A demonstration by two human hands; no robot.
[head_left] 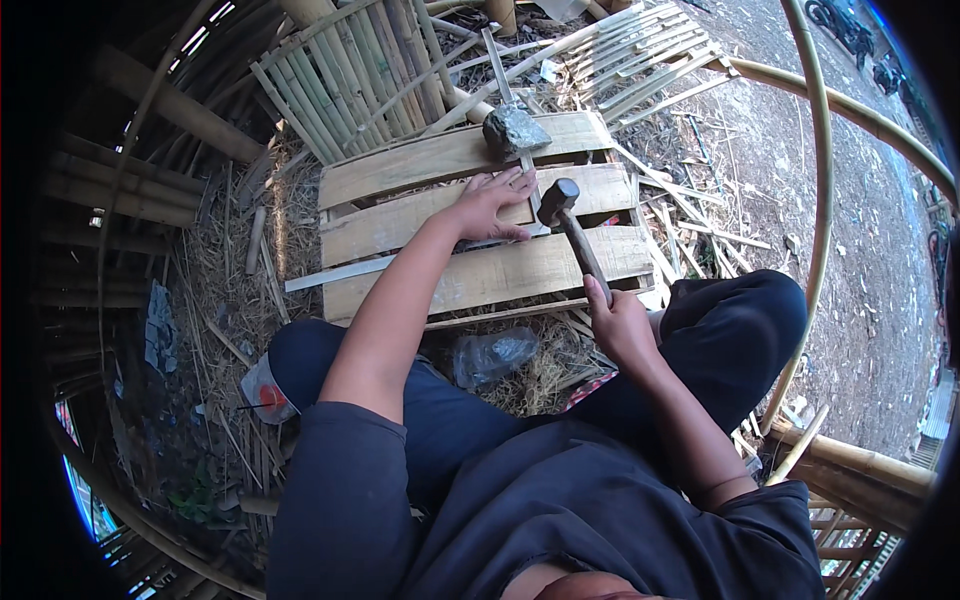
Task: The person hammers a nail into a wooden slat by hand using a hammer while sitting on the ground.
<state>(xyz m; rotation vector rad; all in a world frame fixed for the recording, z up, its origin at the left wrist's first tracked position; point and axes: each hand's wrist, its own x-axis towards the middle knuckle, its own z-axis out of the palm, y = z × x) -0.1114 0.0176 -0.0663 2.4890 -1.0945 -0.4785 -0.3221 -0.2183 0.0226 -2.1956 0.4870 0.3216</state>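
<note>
My left hand [486, 207] lies with fingers spread on the middle plank of a low slatted wooden bench [480, 275], holding down thin strips. One pale strip [345, 272] runs out to the left under my forearm. Another strip [497, 65] extends away from me, and a grey stone [515, 131] rests on it. The two seem to meet beside my fingers, though my hand hides part of them. My right hand [622, 325] is wrapped round the handle of a hammer [582, 245]. Its head is just right of my left fingertips, near the strips' corner.
A slatted bamboo panel [350, 85] leans behind the bench, and another [645, 60] lies at the far right. Bamboo offcuts and shavings litter the ground. A clear plastic bag [493, 357] lies between my legs. A curved bamboo pole [822, 150] rises at the right.
</note>
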